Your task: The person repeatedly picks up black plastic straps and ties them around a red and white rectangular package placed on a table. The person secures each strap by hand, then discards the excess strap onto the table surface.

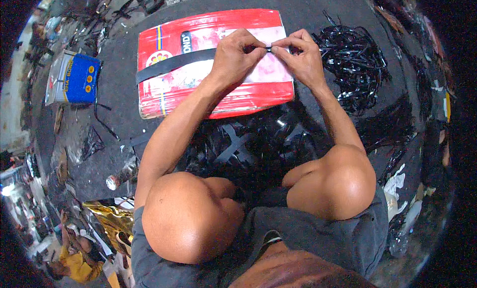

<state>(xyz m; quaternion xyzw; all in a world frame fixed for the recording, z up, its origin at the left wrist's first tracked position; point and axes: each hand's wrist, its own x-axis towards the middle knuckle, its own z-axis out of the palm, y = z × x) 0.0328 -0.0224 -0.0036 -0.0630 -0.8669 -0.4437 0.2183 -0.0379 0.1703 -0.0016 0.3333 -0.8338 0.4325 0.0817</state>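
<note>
A red and white printed sheet or flattened tin (pixel 238 96) lies in front of me, with a wide black strip (pixel 174 67) across it from its left edge to my left hand. My left hand (pixel 236 54) is closed, thumb and index finger pinching a short dark bit of strip (pixel 269 49) near the sheet's right side. From the other side my right hand (pixel 303 54) pinches the same dark bit, fingertips almost touching the left ones. Just beyond the right hand lies a tangled pile of thin, shiny black strips (pixel 355 64). Whether the pile joins the held strip is hidden by my fingers.
On the left stands a blue and white tin (pixel 79 79). A bundle of glossy black material (pixel 253 141) lies between my knees and the sheet. Near my left knee is a small bottle-like thing (pixel 119 176), and gold foil (pixel 112 216). A person in yellow (pixel 79 260) sits at the lower left.
</note>
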